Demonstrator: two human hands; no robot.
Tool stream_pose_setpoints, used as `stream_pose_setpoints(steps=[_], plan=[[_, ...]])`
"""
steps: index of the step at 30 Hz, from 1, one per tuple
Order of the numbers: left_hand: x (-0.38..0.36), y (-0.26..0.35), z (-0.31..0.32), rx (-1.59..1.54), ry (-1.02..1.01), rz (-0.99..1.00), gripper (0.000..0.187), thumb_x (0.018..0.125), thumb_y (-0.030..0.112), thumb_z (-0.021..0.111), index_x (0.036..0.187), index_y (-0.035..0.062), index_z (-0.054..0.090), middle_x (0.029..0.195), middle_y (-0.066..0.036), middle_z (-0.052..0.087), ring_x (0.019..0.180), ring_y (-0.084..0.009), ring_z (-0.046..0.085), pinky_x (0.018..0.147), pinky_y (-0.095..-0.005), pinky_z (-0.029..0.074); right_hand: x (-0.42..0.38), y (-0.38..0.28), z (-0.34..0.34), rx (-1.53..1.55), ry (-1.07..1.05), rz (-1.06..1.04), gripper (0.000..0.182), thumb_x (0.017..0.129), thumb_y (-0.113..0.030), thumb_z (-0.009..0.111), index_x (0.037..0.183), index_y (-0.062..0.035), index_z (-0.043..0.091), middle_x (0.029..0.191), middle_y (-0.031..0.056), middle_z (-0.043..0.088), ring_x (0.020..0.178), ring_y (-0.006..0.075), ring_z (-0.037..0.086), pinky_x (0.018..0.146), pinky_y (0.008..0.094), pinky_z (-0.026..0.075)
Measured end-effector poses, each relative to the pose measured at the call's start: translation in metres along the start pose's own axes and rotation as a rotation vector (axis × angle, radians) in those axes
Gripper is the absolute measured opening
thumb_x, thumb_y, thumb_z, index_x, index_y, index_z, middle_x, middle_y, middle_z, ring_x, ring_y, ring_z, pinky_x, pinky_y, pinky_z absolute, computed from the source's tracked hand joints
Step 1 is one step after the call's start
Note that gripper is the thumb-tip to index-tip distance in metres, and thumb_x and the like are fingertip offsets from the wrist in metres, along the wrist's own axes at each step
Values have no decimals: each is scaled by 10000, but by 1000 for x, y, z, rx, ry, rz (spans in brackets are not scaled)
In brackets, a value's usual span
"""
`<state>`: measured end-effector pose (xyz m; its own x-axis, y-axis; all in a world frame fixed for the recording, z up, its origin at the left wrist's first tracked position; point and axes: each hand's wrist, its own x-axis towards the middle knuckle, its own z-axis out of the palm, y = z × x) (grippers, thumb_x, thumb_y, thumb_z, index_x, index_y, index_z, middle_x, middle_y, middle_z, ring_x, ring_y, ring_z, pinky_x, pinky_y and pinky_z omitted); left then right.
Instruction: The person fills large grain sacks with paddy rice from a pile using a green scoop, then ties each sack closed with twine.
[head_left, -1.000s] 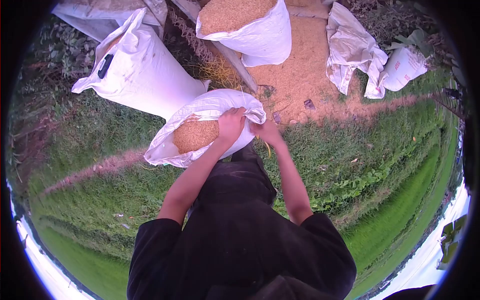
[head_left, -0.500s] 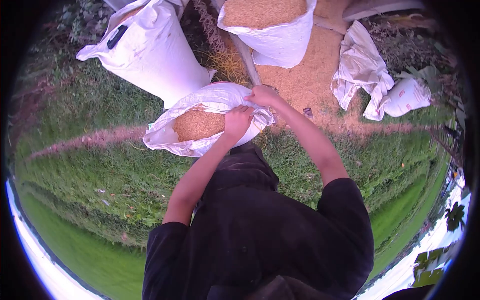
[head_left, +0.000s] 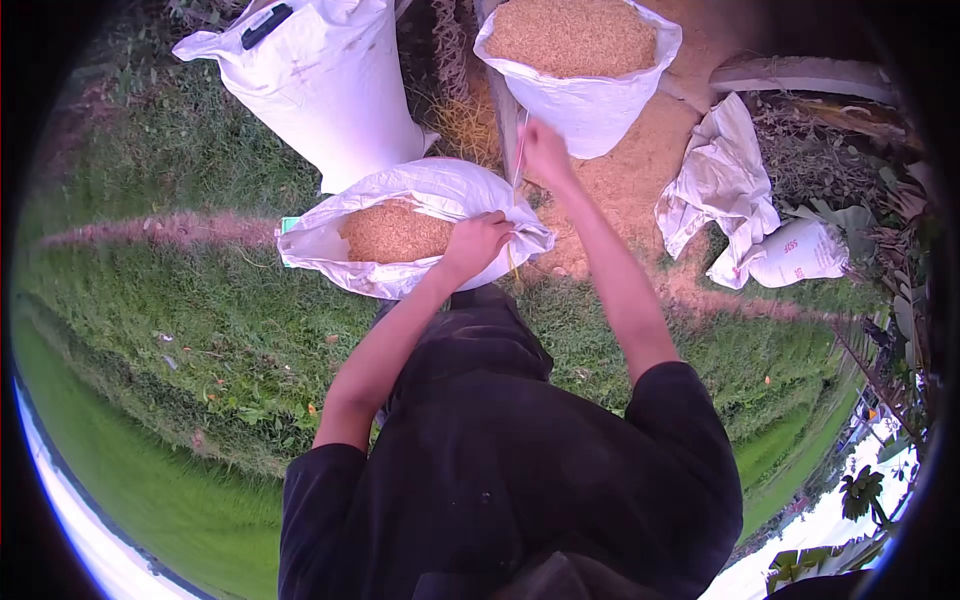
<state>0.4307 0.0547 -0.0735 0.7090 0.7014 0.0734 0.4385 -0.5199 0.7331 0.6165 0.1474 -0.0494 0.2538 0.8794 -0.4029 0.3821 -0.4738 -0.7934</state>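
Note:
An open white woven sack [head_left: 385,284] of golden-brown grain [head_left: 395,234] stands right before me, its mouth spread wide on the left and gathered on the right. My left hand [head_left: 480,243] is closed on the gathered rim. Above the sack's right end, my right hand [head_left: 545,152] is closed on a thin pale string [head_left: 519,165], which runs taut down to the rim near my left fingers. Whether a needle is in that hand I cannot make out. A yellowish strand hangs at the rim below the left hand.
A tall white sack [head_left: 325,95] stands at upper left with a dark oblong object [head_left: 267,26] on top. Another open sack [head_left: 590,105], full of grain, is ahead. Spilled grain [head_left: 620,190] covers the ground. A crumpled sack [head_left: 722,180] and a small printed bag [head_left: 800,252] lie right.
My right hand has moved up and away from the sack's rim, drawing the string taut. My left hand keeps its grip on the rim. The view has shifted slightly.

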Motion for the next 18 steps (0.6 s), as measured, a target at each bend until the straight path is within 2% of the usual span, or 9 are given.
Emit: stream_pose_setpoints(steps=[5, 7, 8, 10, 11, 13, 14, 16, 18], plan=[[11, 4, -16, -78, -100, -46, 236, 854, 256, 659, 976, 54, 650, 894, -73, 646, 751, -306, 655, 688, -419, 527, 60, -95, -22, -45, 35, -338, 255, 980, -214, 476, 813, -28, 524, 607, 82, 600, 531, 203, 654, 517, 320, 494], [11, 6, -13, -143, -31, -236, 298, 866, 301, 659, 1061, 78, 629, 929, -108, 680, 743, -309, 677, 658, -431, 530, 55, -145, -25, -102, 29, -478, 248, 990, -230, 467, 838, -35, 494, 612, 72, 612, 518, 185, 633, 518, 302, 482], [14, 5, -13, -139, -44, -217, 298, 866, 301, 659, 1061, 78, 629, 929, -108, 680, 743, -309, 677, 658, -431, 530, 47, -174, -31, -133, 36, -549, 243, 999, -243, 461, 868, -38, 475, 625, 67, 629, 518, 163, 616, 524, 288, 476], [27, -2, -12, -278, 17, -288, 268, 900, 288, 629, 1098, 108, 608, 937, -139, 696, 775, -306, 695, 658, -432, 535, 9, -232, -41, -53, 62, -550, 289, 966, -282, 497, 922, -7, 574, 815, 274, 632, 786, 357, 679, 676, 512, 482], [32, -5, -12, -277, 8, -274, 268, 900, 288, 629, 1098, 108, 608, 937, -139, 696, 775, -306, 695, 658, -432, 535, 6, -244, -41, -54, 79, -546, 289, 966, -282, 497, 922, -7, 574, 815, 274, 632, 786, 357, 679, 676, 512, 482], [41, -12, -11, -103, -127, -237, 216, 925, 268, 602, 1056, 98, 606, 901, -134, 702, 804, -307, 699, 670, -429, 539, 1, -260, -42, -151, 281, -878, 244, 957, -227, 485, 909, 3, 555, 793, 289, 602, 830, 483, 590, 691, 552, 442], [46, -14, -10, -102, -139, -217, 216, 925, 268, 602, 1056, 98, 606, 901, -134, 702, 804, -307, 699, 670, -429, 539, -4, -265, -46, -157, 303, -870, 244, 957, -227, 485, 909, 3, 555, 793, 289, 602, 830, 483, 590, 691, 552, 442], [52, -21, -4, -216, 5, -270, 158, 933, 223, 574, 1007, 88, 607, 808, -171, 678, 761, -389, 655, 620, -477, 504, -20, -273, -55, -104, 406, -974, 237, 954, -217, 483, 905, 6, 548, 812, 289, 600, 854, 498, 572, 698, 562, 429], [57, -31, 2, -264, 74, -209, 147, 939, 216, 568, 1008, 89, 595, 814, -168, 678, 764, -397, 649, 621, -481, 497, -36, -273, -67, -68, 467, -928, 236, 954, -217, 485, 902, 5, 548, 814, 288, 600, 855, 498, 571, 697, 557, 429]])
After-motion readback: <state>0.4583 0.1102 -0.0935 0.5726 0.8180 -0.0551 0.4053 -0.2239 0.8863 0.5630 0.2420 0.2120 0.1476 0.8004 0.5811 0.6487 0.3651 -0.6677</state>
